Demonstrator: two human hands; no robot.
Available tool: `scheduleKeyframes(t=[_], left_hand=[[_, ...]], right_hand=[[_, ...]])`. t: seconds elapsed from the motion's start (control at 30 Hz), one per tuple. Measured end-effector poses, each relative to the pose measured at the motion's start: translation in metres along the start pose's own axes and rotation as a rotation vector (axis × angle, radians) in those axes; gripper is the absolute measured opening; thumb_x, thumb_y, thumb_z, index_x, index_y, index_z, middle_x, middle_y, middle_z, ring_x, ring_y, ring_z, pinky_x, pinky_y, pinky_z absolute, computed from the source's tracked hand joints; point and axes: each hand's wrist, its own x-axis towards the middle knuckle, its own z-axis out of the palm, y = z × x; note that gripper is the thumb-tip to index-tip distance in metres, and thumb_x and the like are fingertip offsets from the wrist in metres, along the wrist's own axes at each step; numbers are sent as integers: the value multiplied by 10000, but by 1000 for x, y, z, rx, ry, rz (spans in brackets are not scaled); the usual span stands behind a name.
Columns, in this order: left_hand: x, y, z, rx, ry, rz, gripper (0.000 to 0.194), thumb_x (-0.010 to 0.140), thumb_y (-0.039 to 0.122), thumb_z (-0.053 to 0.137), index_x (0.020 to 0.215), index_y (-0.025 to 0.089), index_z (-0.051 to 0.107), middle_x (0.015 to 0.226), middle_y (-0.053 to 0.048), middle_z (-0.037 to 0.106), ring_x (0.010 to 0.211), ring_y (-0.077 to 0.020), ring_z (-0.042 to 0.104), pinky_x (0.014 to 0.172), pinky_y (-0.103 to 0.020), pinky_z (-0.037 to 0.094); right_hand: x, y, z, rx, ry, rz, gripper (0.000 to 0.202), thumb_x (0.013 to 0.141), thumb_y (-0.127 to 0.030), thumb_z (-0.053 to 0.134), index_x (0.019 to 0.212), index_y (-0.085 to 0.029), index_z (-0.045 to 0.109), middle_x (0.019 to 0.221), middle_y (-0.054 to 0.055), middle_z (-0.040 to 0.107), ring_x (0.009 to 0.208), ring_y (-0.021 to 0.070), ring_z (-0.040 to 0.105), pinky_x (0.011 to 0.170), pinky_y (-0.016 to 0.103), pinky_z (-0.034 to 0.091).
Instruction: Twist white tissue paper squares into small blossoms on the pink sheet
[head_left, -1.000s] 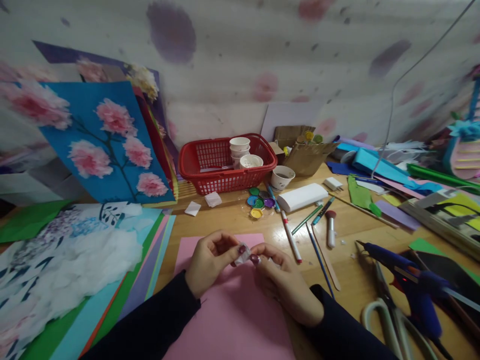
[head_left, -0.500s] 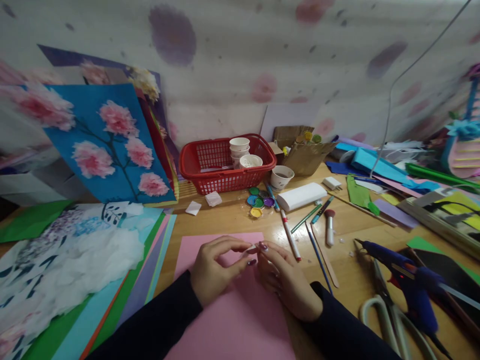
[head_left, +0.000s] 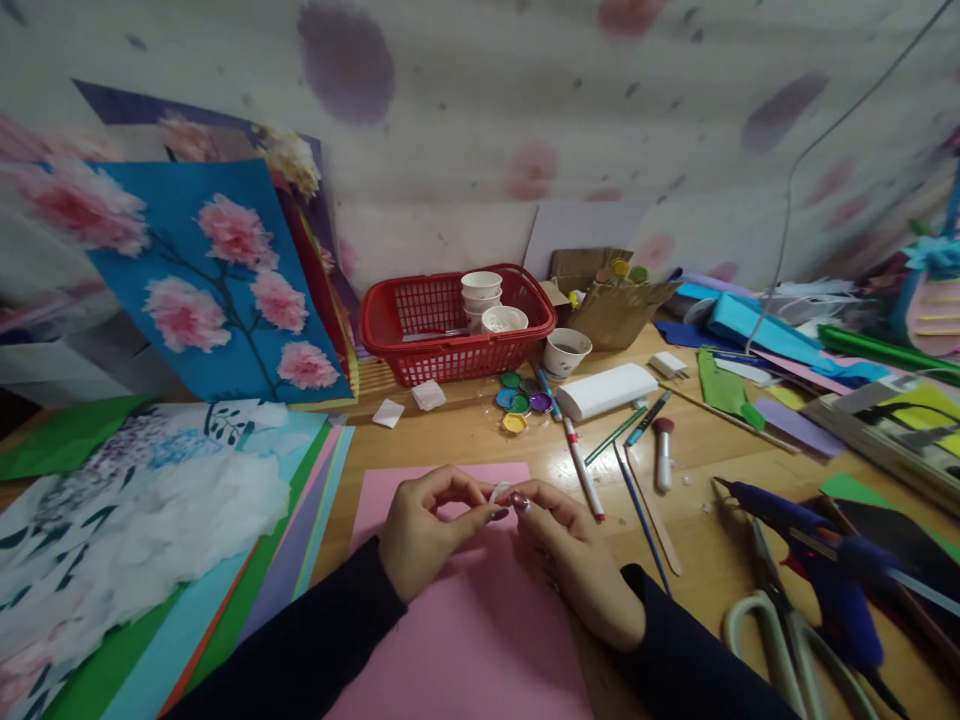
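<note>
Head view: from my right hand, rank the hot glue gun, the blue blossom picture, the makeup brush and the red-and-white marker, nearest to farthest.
From your right hand:
1. Red-and-white marker, just beyond it.
2. Makeup brush, beyond and to the right.
3. Hot glue gun, well to the right.
4. Blue blossom picture, propped up at far left.

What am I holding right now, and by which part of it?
A white scrap, pinched between your left hand and right hand. It's mostly hidden, so exactly which part each grips can't be told.
</note>
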Motion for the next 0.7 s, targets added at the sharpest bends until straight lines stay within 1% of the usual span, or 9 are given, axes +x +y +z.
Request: scheduleKeyframes(t=[0.13, 0.2, 0.27, 0.33, 0.43, 0.5, 0.53, 0.63, 0.7], left_hand=[[-3, -1, 0, 26, -16, -1, 210, 688, 246, 737, 633, 156, 557, 806, -69, 731, 825, -204, 699, 756, -313, 573], [-4, 0, 0, 66, -27, 25, 213, 677, 250, 744, 626, 158, 559, 785, -71, 733, 786, -207, 706, 720, -308, 583], [-5, 0, 1, 97, -30, 51, 210, 682, 254, 737, 621, 161, 560, 758, -66, 732, 747, -201, 710, 691, -297, 590], [-6, -1, 2, 103, -42, 54, 205, 698, 265, 722, 624, 164, 560, 760, -66, 734, 733, -197, 713, 673, -292, 595], [-6, 0, 2, 116, -55, 38, 195, 713, 267, 706, 628, 167, 561, 774, -74, 738, 752, -206, 715, 623, -280, 601], [-6, 1, 2, 153, -63, 67, 162, 711, 229, 705, 638, 170, 574, 818, -82, 744, 811, -216, 712, 609, -268, 599], [-6, 1, 1, 177, -68, 97, 146, 707, 210, 707, 643, 171, 582, 854, -86, 746, 851, -220, 707, 626, -267, 599], [-6, 2, 0, 235, -78, 188, 135, 693, 191, 727, 648, 175, 600, 939, -86, 742, 933, -220, 688, 744, -288, 587], [-7, 2, 0, 231, -75, 182, 139, 695, 201, 729, 653, 177, 599, 939, -84, 743, 944, -217, 684, 757, -286, 585]], right_hand=[[-1, -2, 1, -172, 47, -46, 337, 790, -507, 601, 809, -170, 582, 441, -100, 340, 371, 48, 237, 380, 191, 160], [-2, -4, 1, -254, 73, -108, 329, 788, -497, 606, 773, -168, 604, 486, -68, 407, 405, 61, 288, 403, 204, 206], [-3, -5, 0, -336, 101, -192, 312, 776, -478, 624, 723, -170, 622, 564, -21, 504, 474, 89, 379, 449, 224, 274], [-4, -6, -1, -406, 119, -250, 292, 754, -456, 651, 685, -173, 629, 622, 9, 555, 544, 119, 436, 493, 241, 309], [-4, -5, -3, -441, 108, -247, 268, 753, -434, 654, 684, -177, 617, 586, -6, 523, 529, 119, 408, 494, 244, 289], [-4, -3, -4, -435, 102, -239, 257, 774, -427, 631, 715, -177, 613, 591, -9, 518, 530, 120, 404, 504, 246, 291], [-3, -3, -4, -430, 107, -242, 249, 782, -422, 622, 733, -178, 614, 609, -4, 529, 543, 124, 414, 514, 249, 300], [-3, -2, -4, -420, 132, -259, 223, 785, -404, 622, 763, -182, 617, 669, 12, 568, 586, 138, 452, 540, 256, 325], [-3, -3, -4, -418, 131, -257, 217, 789, -401, 619, 764, -185, 618, 687, 17, 582, 604, 144, 469, 554, 259, 340]])
